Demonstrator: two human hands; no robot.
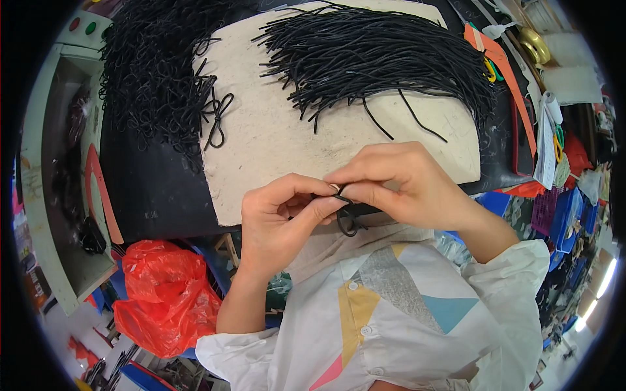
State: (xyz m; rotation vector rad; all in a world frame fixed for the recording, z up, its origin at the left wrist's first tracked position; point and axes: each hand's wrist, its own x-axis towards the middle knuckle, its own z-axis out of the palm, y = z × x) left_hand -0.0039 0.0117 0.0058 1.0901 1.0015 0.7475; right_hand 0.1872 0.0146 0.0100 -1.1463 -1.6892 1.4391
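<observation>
Between my two hands is a black cord (pixel 347 225), bent into a small loop that hangs below the fingers. My left hand (pixel 277 212) pinches it between thumb and fingers. From the other side my right hand (pixel 398 182) pinches the same cord, the fingertips of both hands almost touching. The crossing of the cord is partly hidden by the fingers. Beyond the hands a thick bundle of straight black cords (pixel 378 55) lies on a pale board (pixel 261 143). At the far left sits a heap of looped black cords (pixel 153 72), with a knotted loop (pixel 217 120) at its edge.
An orange curved ruler (pixel 508 75) lies right of the bundle, near a brass-coloured tape roll (pixel 535 45). A red plastic bag (pixel 166 296) is at lower left, beside an open grey-green cabinet (pixel 45 163). Another orange curved piece (pixel 103 195) rests at the table's left edge.
</observation>
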